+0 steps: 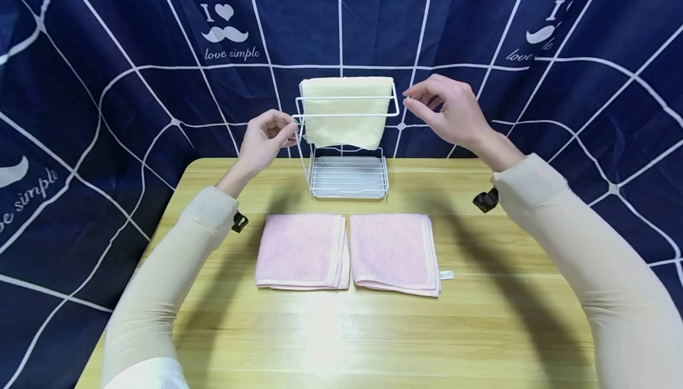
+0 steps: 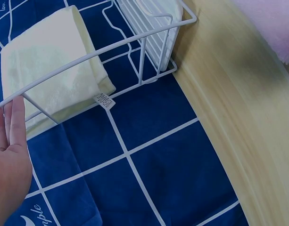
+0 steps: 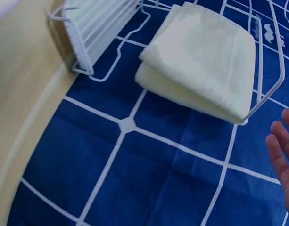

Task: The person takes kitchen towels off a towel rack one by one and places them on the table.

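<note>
A white wire rack stands at the far edge of the table, with a folded pale yellow towel hanging over its upper bar. My left hand holds the rack's upper left front corner between thumb and fingers; in the left wrist view its fingertips pass behind the wire. On the other side, my right hand is held in the air just right of the rack, fingers loosely bent with nothing in them. The right wrist view shows its fingers apart from the wire and the towel.
Two folded pink towels, a left one and a right one with a small white tag, lie side by side on the wooden table. A shallow tray sits at the rack's base. A dark blue patterned cloth hangs behind.
</note>
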A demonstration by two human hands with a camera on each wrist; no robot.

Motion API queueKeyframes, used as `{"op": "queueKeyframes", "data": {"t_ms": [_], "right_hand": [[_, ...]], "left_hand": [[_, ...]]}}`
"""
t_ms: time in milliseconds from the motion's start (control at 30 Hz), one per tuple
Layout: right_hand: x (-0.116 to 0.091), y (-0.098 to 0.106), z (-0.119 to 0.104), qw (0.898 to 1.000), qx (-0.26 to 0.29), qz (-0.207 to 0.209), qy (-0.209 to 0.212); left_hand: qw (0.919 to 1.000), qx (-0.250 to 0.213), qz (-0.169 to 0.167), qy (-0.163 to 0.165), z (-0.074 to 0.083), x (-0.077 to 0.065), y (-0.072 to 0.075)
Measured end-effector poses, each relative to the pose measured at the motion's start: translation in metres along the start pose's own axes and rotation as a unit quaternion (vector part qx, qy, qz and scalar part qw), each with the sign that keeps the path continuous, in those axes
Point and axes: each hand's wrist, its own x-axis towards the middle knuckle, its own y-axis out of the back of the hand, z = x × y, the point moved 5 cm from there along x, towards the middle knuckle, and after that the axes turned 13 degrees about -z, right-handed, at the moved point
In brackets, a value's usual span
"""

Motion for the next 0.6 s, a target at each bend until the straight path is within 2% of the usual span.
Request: {"op": "queueKeyframes", "data": {"t_ms": [233,600], "right_hand": [[0.027,-0.003,-0.006,1.000,-0.014,-0.019,-0.010],[0.059,-0.021,0.003,0.996,-0.029,-0.073,-0.044]], "left_hand": [[1.0000,0.000,0.000,0.000,0.000,0.000,0.001],[0.9999,-0.014,-0.001,0.004,0.001,0.002,0.001]]}}
